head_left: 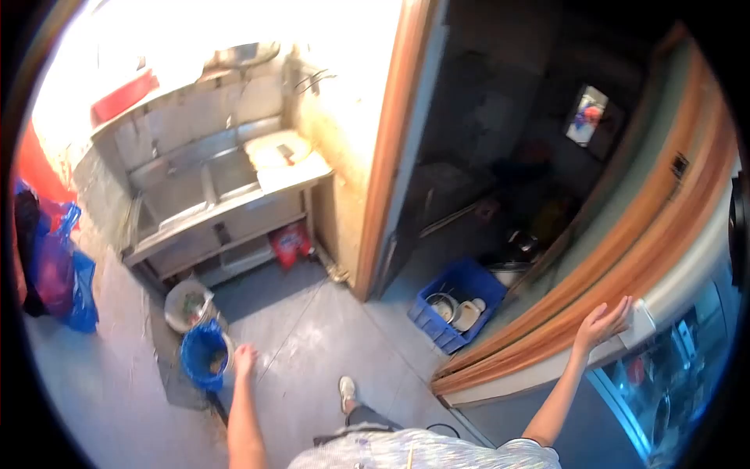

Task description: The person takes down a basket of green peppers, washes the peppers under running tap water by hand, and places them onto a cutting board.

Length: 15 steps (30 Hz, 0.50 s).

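My left hand (245,359) hangs low over the floor, its fingers loosely curled in and nothing visible in them. Just beside it stands a bucket lined with a blue plastic bag (201,353), with some waste at its bottom. Behind that is a whitish bucket (187,306), its contents too small to name. My right hand (601,324) is raised at the right with fingers stretched out and holding nothing. It is close to the white corner (641,324) of a glass-fronted cabinet; whether it touches the corner I cannot tell.
A metal double sink (211,181) with a board (275,148) stands against the wall. In the dark doorway a blue crate (437,334) holds bowls. A wood-framed door (625,258) stands at right. Plastic bags (74,289) hang at left.
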### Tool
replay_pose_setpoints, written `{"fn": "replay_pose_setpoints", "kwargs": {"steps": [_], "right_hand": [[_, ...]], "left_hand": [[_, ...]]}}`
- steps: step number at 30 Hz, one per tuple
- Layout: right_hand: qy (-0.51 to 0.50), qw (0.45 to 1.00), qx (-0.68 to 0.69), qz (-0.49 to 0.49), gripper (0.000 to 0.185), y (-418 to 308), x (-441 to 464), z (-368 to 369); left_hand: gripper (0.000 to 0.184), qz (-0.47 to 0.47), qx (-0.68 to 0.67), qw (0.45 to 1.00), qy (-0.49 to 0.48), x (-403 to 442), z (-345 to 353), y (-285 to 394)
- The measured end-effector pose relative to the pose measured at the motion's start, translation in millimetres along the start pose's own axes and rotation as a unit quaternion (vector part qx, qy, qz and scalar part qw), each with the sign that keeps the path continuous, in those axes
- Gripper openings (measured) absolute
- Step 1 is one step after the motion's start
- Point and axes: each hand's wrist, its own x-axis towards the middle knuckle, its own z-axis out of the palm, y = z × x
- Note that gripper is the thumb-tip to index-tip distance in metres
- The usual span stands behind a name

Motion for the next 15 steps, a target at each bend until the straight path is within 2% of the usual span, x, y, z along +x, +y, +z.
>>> {"fn": "replay_pose_setpoints", "kwargs": {"steps": [1, 2, 3, 4, 6, 7, 9, 11, 13, 15], "right_hand": [[0.004, 0.999, 0.034, -0.007, 0.044, -10, 7, -3], [0.0, 1.0, -0.004, -0.017, 0.042, -23, 14, -7], [-0.057, 0.996, 0.046, -0.058, 0.042, -77, -16, 14], [-0.066, 0.995, 0.068, -0.037, 0.041, -110, -24, 34], [-0.062, 0.986, 0.151, -0.007, 0.038, -173, -18, 87], [-0.068, 0.975, 0.214, 0.003, 0.037, -203, -17, 109], [-0.091, 0.965, 0.244, -0.031, 0.036, -276, -16, 140], [-0.145, 0.929, 0.339, -0.033, 0.039, -356, -25, 161], [-0.191, 0.879, 0.43, -0.077, 0.039, -434, -29, 170], [-0.212, 0.826, 0.512, -0.105, 0.04, -508, -44, 180]], "left_hand": [[0.02, -0.013, 0.0, 1.0, 0.018, -19, -15, -12], [0.02, -0.01, -0.016, 0.999, -0.029, -33, 10, -19], [0.021, -0.074, 0.055, 0.99, -0.104, -42, -15, -54], [0.023, -0.07, 0.147, 0.967, -0.198, -20, -5, -55], [0.025, -0.083, 0.164, 0.946, -0.266, 3, 26, -95], [0.025, -0.12, 0.176, 0.943, -0.256, -5, 28, -90], [0.027, -0.203, 0.2, 0.929, -0.236, -27, 14, -85], [0.027, -0.272, 0.186, 0.934, -0.136, -34, -26, -124], [0.025, -0.341, 0.096, 0.935, 0.028, -54, -56, -134], [0.023, -0.358, 0.091, 0.927, 0.062, -63, -94, -146]]}}
